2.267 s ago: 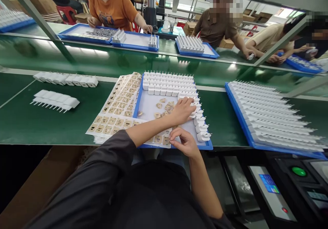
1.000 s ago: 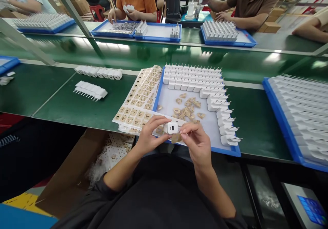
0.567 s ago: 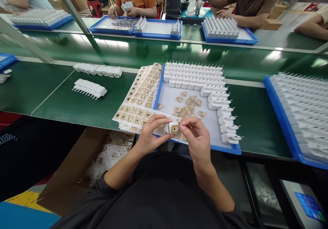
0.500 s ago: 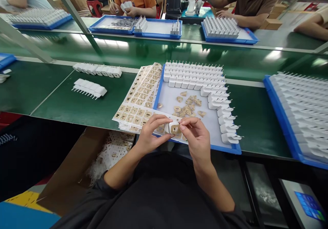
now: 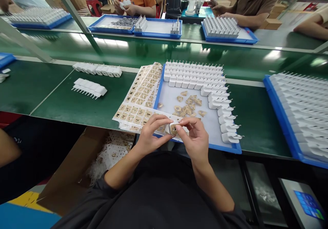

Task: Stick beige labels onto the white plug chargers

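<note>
Held the small white charger [image 5: 172, 128] up in front of the chest, just over the near edge of the blue tray [image 5: 156, 94]. Pinched it tight in the grip of the left hand [image 5: 151, 133], thumb under and fingers over. Closed the grip of the right hand [image 5: 196, 138] on its other side, with the thumb pushed flat on the front.

A second ago, showed a bare white front with a dark slot, and kept the tan sticker [image 5: 174, 129] loose under the right fingers. Half a second ago, already wore the sticker over that slot. Now looked rubbed down, so probably stuck on and nearly finished.

Left alone the sticker sheets [image 5: 133, 114] on the green desk [image 5: 77, 109], the loose tan scraps [image 5: 188, 108] in the tray, and the rows of chargers [image 5: 194, 77] at its far side.
</note>
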